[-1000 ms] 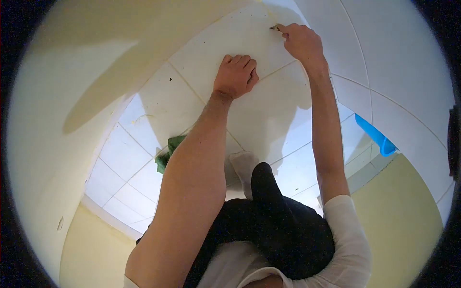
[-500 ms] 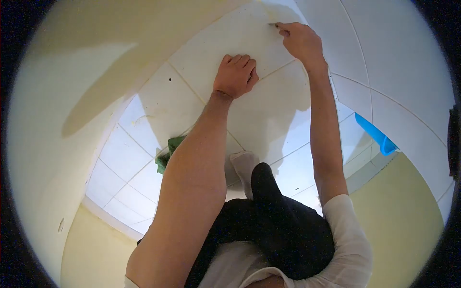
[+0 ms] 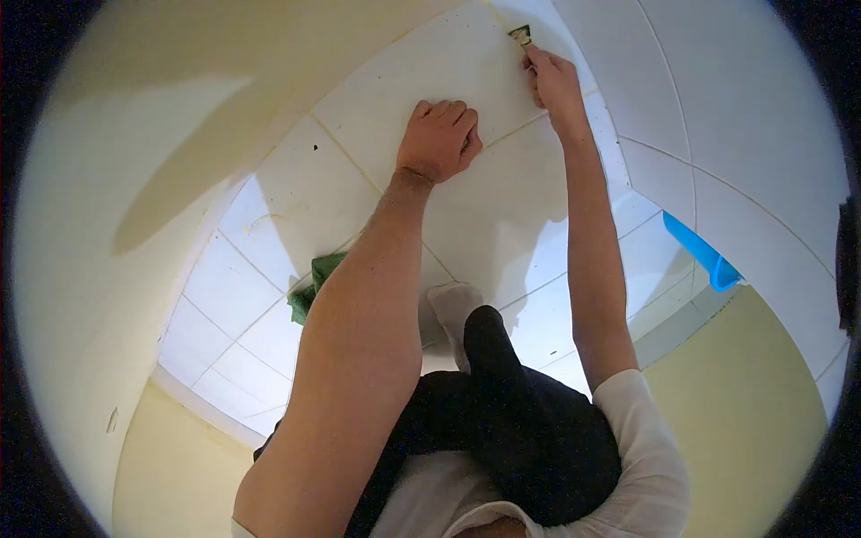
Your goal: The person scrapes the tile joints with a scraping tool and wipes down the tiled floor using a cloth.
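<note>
My right hand (image 3: 554, 82) is closed around a small scraper (image 3: 521, 36) with a flared, dark-edged blade. The blade points up and left over the tiled floor (image 3: 359, 206), close to a yellowish grout line near the far corner. Whether the blade touches the tile I cannot tell. Curled into a fist, my left hand (image 3: 439, 139) rests on the floor below and left of the scraper, with nothing seen in it.
A green cloth (image 3: 314, 282) lies on the floor, partly behind my left forearm. On the right is a blue plastic object (image 3: 701, 251) by the tiled wall (image 3: 744, 108). A cream wall (image 3: 161, 117) borders the left. My sock-covered foot (image 3: 455, 309) is below.
My right hand has turned and shifted slightly down and left, so the scraper's blade now shows its broad face. The left hand stays in place on the floor.
</note>
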{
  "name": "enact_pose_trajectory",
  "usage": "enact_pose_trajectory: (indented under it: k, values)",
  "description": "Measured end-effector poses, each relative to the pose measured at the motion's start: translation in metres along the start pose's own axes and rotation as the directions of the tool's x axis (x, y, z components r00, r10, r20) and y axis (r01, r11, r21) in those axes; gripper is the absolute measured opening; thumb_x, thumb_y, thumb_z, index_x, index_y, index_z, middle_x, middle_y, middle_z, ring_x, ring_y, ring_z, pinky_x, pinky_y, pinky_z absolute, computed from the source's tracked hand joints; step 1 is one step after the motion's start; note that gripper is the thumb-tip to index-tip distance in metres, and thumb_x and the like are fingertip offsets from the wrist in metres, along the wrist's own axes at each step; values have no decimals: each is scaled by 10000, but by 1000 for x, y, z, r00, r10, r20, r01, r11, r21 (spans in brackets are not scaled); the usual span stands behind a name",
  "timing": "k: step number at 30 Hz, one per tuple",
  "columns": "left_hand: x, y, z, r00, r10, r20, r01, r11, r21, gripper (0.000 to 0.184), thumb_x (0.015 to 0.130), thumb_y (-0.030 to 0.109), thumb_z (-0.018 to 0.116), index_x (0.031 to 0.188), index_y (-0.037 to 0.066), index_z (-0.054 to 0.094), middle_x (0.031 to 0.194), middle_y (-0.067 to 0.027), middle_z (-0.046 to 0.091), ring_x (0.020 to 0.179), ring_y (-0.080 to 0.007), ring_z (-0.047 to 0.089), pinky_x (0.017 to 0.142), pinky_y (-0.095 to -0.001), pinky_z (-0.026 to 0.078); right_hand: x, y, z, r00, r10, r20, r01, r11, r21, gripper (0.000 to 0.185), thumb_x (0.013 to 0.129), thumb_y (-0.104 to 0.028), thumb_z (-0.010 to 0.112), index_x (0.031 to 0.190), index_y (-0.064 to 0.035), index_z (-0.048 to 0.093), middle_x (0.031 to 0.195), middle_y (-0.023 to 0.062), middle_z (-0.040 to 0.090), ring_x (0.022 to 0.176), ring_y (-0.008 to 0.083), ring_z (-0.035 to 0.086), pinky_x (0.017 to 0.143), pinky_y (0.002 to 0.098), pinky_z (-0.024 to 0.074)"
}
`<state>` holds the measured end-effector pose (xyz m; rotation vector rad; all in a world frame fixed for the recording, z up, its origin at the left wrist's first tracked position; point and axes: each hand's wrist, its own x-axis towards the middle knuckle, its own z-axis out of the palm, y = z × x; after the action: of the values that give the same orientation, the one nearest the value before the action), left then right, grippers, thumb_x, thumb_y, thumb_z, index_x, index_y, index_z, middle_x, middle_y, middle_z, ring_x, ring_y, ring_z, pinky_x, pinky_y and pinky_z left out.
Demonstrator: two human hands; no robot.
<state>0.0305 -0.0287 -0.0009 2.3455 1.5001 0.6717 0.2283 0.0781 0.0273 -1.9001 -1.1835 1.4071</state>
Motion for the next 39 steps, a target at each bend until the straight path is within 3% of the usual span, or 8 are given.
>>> enact_pose_trajectory:
  k: [2,5,8,14,26,32,35,39]
  values:
    - [-1,0,-1,1000,-7,1,7,1000,0,99,818,196,632,866,118,594,879,-35,603,857,-202,601,795,-393,436,9,12,-1,950,-307,-56,290,935,-203,310,981,-326,544,906,-48,661,620,97,592,559,220,583,539,403,459]
    - [-2,-1,2,1000,-7,1,7,1000,-12,102,817,195,636,864,116,591,884,-36,606,863,-204,602,795,-393,437,-15,-9,3,860,-505,-78,336,673,-659,266,981,-299,532,995,-65,658,763,155,677,750,318,693,683,478,531]
    - [-2,-1,2,1000,3,-20,-4,1000,-20,105,814,195,640,861,116,589,884,-36,607,860,-206,600,794,-391,436,-21,-13,6,885,-465,24,287,504,-815,235,971,-275,535,1036,-77,643,876,175,704,855,371,700,743,503,556]
    - [-2,-1,0,1000,-4,10,4,1000,-14,122,806,199,645,873,115,587,896,-42,607,859,-216,600,798,-395,437,-15,-3,11,883,-468,29,256,430,-866,235,978,-299,564,993,-85,661,886,162,709,814,383,676,684,506,530]
    - [-2,-1,1,999,-22,38,22,1000,-14,110,812,194,628,881,119,589,891,-40,609,877,-217,615,793,-397,434,-19,-22,7,897,-440,39,275,489,-828,324,981,-355,562,891,-80,707,772,187,693,736,401,675,659,512,538]
    - [-2,0,1,998,21,-55,-20,1000,6,100,808,186,628,862,119,577,865,-39,594,861,-209,613,776,-391,426,-7,-30,14,882,-469,39,273,443,-854,324,971,-369,573,899,-93,727,783,187,702,752,395,689,663,501,550]
    - [-2,0,-4,991,-48,127,53,998,-36,153,838,213,624,941,100,613,954,-96,635,932,-284,618,841,-441,427,-16,-40,13,919,-393,18,212,458,-863,320,965,-371,579,906,-98,735,794,190,704,759,391,692,670,493,555]
    - [-3,-1,-3,997,-30,76,32,999,-33,141,829,207,626,920,101,605,931,-79,626,906,-262,617,833,-430,431,-10,-32,17,914,-405,34,224,432,-874,312,964,-362,579,909,-98,736,813,194,706,784,386,694,691,494,554]
